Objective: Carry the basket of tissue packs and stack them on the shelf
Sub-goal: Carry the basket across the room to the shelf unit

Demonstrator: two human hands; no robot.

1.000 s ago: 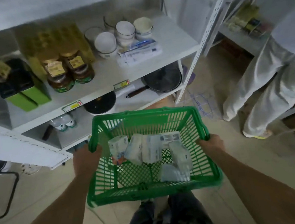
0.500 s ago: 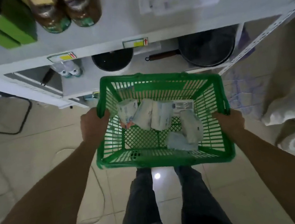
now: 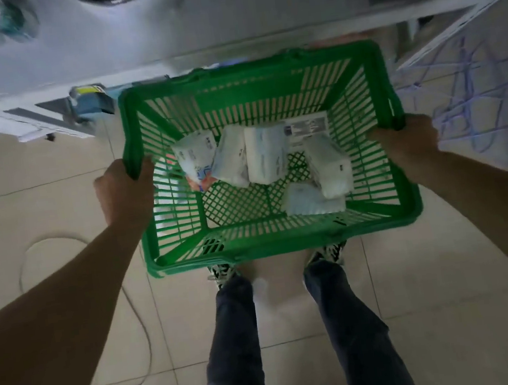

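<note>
Gripping green basket (image 3: 260,95), both hands closed

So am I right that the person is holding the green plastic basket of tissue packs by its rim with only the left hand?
Not quite: the head view shows both hands on the green plastic basket, the left hand and right hand each gripping a side rim.

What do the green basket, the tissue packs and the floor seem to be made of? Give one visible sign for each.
Green basket: likely moulded plastic, with slatted walls and uniform colour. Tissue packs: thin printed film, probably plastic, soft and creased. Floor: glossy tiles, seemingly ceramic, with grout lines and reflections.
</note>
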